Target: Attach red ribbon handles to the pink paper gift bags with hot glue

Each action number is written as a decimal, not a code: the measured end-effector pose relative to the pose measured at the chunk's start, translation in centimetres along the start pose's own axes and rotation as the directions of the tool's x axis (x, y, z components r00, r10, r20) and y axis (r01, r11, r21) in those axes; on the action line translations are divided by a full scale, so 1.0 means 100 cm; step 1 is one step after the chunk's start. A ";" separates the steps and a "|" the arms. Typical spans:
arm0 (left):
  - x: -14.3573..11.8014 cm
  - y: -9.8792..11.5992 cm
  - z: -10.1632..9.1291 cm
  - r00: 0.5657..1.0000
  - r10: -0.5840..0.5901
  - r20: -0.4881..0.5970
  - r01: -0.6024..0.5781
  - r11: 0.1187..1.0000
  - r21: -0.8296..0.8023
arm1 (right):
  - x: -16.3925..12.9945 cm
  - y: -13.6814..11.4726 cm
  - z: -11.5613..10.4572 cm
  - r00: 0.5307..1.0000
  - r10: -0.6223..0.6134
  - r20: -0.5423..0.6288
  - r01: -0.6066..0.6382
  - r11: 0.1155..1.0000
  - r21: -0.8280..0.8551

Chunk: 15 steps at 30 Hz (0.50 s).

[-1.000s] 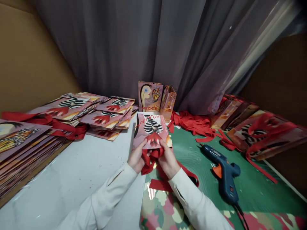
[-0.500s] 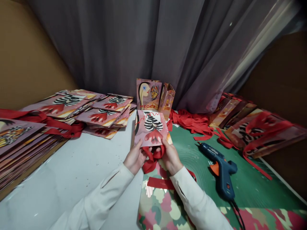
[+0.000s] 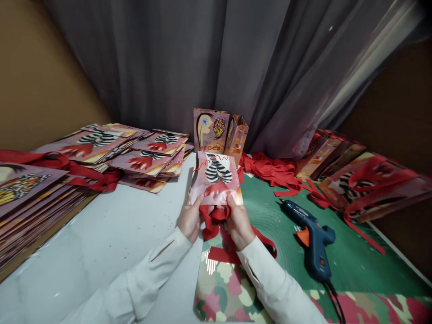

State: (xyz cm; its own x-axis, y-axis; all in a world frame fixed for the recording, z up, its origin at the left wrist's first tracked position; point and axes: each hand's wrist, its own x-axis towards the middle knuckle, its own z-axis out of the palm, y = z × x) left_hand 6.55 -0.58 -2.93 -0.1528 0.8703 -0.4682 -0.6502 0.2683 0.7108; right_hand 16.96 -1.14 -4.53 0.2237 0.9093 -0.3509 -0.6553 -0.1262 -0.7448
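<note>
While both hands meet over the middle of the worktop (image 3: pixel 135 252), as the head view shows, a printed paper bag (image 3: pixel 216 175) lies gripped between them by its near edge. The left hand (image 3: pixel 189 221) pinches one corner, thumb on top; the right hand (image 3: pixel 239 226) pinches the other the same way, and the fingers of both are partly hidden underneath. Red ribbon (image 3: pixel 212 228) hangs in loops between the two palms, just below the bag's edge, and a flat strip of it crosses the camouflage-patterned sheet (image 3: pixel 226 292) near the right wrist. Just beyond the held bag, an upright bag (image 3: pixel 211 128) shows a butterfly print, with a narrower bag (image 3: pixel 238 137) beside it. Off to the right, a blue glue gun (image 3: pixel 313 238) rests on the green mat (image 3: pixel 270 220), nearer to us than a heap of red ribbons (image 3: pixel 270 170). Over on the left, flat bags (image 3: pixel 145 163) lie in stacks, and a grey curtain (image 3: pixel 168 58) hangs behind everything.
</note>
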 end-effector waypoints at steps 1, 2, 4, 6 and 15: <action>-0.001 0.001 0.000 1.000 -0.002 -0.003 0.002 1.000 -0.005 | 0.000 -0.003 -0.001 0.999 0.001 0.033 0.000 1.000 -0.020; -0.002 0.003 0.001 1.000 -0.005 -0.005 0.005 1.000 -0.011 | -0.001 -0.006 -0.002 0.997 0.009 0.078 -0.005 0.998 -0.059; -0.002 0.006 0.002 1.000 0.002 -0.007 -0.002 0.999 -0.035 | -0.003 -0.017 -0.006 0.977 0.063 0.203 -0.014 0.973 -0.231; -0.001 0.010 0.003 0.999 0.041 -0.013 -0.042 0.996 -0.076 | -0.008 -0.032 -0.010 0.910 0.187 0.371 0.013 0.880 -0.475; 0.011 0.005 -0.007 0.994 0.072 0.086 -0.071 0.997 -0.013 | -0.044 -0.119 0.008 0.559 0.450 0.697 0.092 0.801 -0.591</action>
State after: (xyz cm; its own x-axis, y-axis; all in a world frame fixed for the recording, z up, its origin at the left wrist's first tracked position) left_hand 5.51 0.17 -3.47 -0.1347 0.9197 -0.3689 -0.6471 0.2002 0.7356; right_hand 23.25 -3.37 6.35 -0.6723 0.7277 -0.1359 -0.0779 -0.2520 -0.9646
